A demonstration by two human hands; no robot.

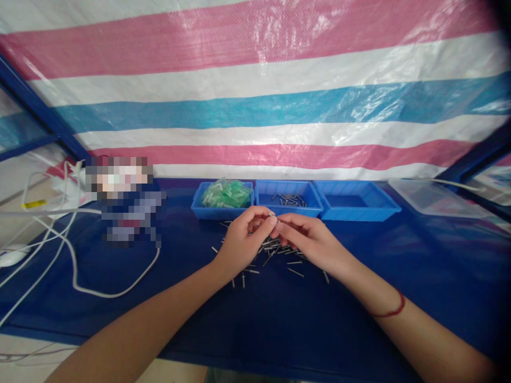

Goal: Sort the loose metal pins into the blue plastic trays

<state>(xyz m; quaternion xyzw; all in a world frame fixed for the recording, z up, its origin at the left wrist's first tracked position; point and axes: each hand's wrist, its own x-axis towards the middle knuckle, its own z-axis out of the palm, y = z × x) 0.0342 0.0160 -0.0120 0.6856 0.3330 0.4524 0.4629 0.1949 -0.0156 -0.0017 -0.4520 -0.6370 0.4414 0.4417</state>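
My left hand and my right hand meet over the table, fingertips pinched close together. A small pale, metallic tip shows at the left fingertips; the rest of what they hold is hidden by the fingers. Beneath and around both hands lies a loose pile of thin metal fasteners, nail-like or screw-like, several with a thicker end. A few strays lie nearer to me, such as a single fastener below my right hand. Just beyond my hands, a blue middle bin holds several similar fasteners.
Left of the middle bin, a blue bin is heaped with green plastic pieces or bags. To its right stand another blue bin and a translucent lid or tray. White cables and a pixelated area occupy the left. Striped sheeting hangs behind.
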